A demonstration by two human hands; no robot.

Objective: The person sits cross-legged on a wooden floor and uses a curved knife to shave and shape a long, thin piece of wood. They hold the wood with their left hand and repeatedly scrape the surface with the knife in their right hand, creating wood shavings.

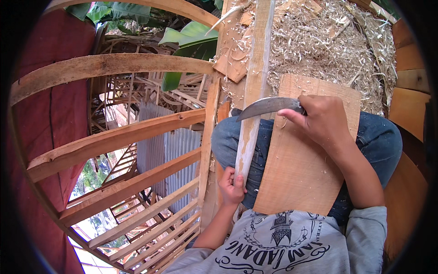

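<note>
A long pale wooden strip (255, 68) runs from my lap up and away over the floor. My left hand (232, 185) grips its near end, close to my body. My right hand (321, 119) is closed on the handle of a curved knife (267, 106), and the blade lies across the strip with its tip pointing left. A flat wooden board (299, 169) rests on my right thigh under the right hand. I sit cross-legged in blue jeans (228, 141).
A thick pile of wood shavings (319, 41) covers the floor ahead. A railing of horizontal wooden slats (114, 141) stands on the left, with corrugated metal (171, 150) and banana leaves (191, 41) beyond. Curved wooden planks (410, 82) lie at right.
</note>
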